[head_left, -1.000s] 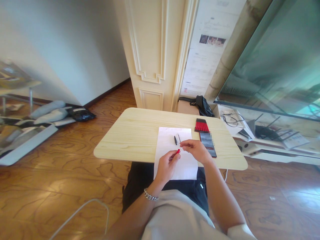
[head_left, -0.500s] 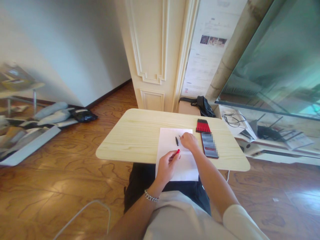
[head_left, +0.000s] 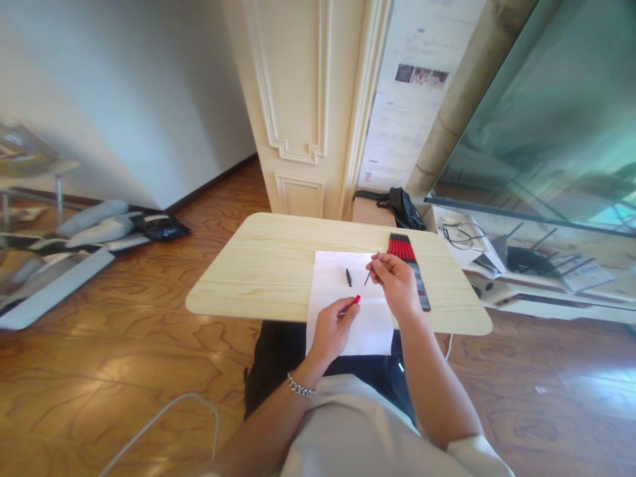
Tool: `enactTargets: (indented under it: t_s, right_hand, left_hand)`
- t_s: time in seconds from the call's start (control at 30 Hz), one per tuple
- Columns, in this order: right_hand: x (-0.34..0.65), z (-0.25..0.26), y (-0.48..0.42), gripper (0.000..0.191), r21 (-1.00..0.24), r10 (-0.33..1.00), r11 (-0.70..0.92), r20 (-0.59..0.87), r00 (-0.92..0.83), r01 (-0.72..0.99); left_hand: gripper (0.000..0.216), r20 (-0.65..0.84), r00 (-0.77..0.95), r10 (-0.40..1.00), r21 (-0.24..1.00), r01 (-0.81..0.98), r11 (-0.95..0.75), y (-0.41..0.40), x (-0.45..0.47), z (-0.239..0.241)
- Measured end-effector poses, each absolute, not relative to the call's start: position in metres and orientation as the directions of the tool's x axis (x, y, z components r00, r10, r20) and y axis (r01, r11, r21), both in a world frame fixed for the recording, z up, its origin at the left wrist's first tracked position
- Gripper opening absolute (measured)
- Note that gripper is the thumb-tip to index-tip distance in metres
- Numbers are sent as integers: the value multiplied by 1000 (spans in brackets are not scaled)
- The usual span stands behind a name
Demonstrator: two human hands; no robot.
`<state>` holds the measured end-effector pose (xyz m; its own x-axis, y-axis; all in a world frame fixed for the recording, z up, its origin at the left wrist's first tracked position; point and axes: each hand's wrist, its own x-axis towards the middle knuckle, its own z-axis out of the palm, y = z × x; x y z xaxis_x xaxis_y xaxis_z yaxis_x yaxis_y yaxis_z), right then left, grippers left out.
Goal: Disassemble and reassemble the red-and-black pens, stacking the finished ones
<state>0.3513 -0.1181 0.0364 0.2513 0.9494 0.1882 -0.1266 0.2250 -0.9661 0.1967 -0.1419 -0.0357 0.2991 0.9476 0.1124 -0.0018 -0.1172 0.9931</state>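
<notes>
My left hand (head_left: 332, 326) is closed round a red pen barrel (head_left: 352, 303), holding it just above a white sheet of paper (head_left: 342, 301). My right hand (head_left: 396, 281) pinches a thin dark refill (head_left: 370, 270) that is lifted off the sheet and points up and to the right. A small black pen cap (head_left: 348, 277) lies on the paper between the two hands. The paper rests on a light wooden table (head_left: 268, 271) and overhangs its near edge.
A row of several red and black pens (head_left: 401, 246) lies at the table's back right, with a dark flat pack (head_left: 421, 291) in front of it beside my right hand. A black bag (head_left: 405, 207) sits behind the table. Clutter lies on the wooden floor at left.
My right hand reached forward to the thin refill lying on the paper, took hold of it and lifted it. The left hand stayed still with the red barrel.
</notes>
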Motion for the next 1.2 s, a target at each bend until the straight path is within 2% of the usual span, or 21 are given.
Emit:
enactTargets:
  t_s: [0.27, 0.5, 0.6, 1.07, 1.2]
  right_hand:
    - [344, 30, -129, 21, -977, 961, 203, 188, 201, -57]
    - [339, 10, -139, 23, -988, 984, 95, 112, 136, 123]
    - [338, 4, -142, 23, -980, 981, 95, 122, 151, 176]
    - [336, 2, -143, 24, -967, 975, 106, 146, 164, 232]
    - [345, 0, -140, 23, -976, 994, 96, 105, 33, 196]
  left_hand:
    - [35, 112, 292, 950, 992, 21, -123, -140, 196, -35]
    - [35, 103, 315, 943, 992, 43, -122, -141, 195, -33]
    - [35, 97, 311, 945, 993, 27, -111, -141, 194, -35]
    - [35, 99, 290, 952, 995, -16, -99, -142, 193, -34]
    - [36, 89, 303, 949, 996, -49, -78, -142, 192, -37]
